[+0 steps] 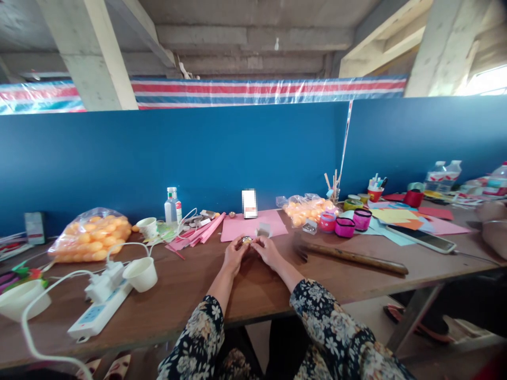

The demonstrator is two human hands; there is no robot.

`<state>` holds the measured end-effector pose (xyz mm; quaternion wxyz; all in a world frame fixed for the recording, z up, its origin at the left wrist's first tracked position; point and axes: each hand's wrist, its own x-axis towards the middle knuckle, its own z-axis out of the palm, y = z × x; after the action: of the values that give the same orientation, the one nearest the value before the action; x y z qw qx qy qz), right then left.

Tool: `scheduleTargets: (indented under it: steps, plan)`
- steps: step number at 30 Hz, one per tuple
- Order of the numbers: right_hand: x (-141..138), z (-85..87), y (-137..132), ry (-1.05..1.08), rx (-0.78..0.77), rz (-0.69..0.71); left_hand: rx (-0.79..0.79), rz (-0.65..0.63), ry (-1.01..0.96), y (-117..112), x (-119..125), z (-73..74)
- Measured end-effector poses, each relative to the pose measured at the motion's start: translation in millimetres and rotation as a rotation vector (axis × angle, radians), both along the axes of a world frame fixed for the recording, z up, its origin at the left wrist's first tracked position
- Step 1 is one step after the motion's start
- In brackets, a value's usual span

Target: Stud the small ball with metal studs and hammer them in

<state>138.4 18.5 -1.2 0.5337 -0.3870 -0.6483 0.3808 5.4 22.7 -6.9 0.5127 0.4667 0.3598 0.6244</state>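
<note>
Between my fingertips, above the front half of the brown table, is a small shiny round metal piece (pixel 247 239); its exact kind is too small to make out. My left hand (pixel 235 254) pinches it from the left. From the right, the fingers of my right hand (pixel 266 251) close on its other edge. Just beyond my hands lies a pink sheet of paper (pixel 233 227), with a small clear plastic box (pixel 264 230) at its near edge. A hammer (pixel 352 256) with a wooden handle rests to the right of my right forearm.
On the left are a bag of orange balls (pixel 93 235), a power strip (pixel 103 311) with cables and a paper cup (pixel 140 274). Another ball bag (pixel 304 211), pink-rimmed rolls (pixel 344 227), coloured papers (pixel 396 216) and a phone (pixel 422 239) are on the right. A blue partition (pixel 222 153) stands behind.
</note>
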Motion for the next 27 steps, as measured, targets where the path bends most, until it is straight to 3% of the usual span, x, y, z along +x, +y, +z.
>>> scheduleTargets:
  steps: [15,27]
  plan:
    - [-0.2,2.0,-1.2,0.012,-0.029,-0.006,-0.021,0.037,-0.001,-3.7,1.5,4.0]
    - [-0.2,-1.6,1.5,0.033,-0.034,0.007,-0.001,0.022,-0.039,2.1,0.8,-2.9]
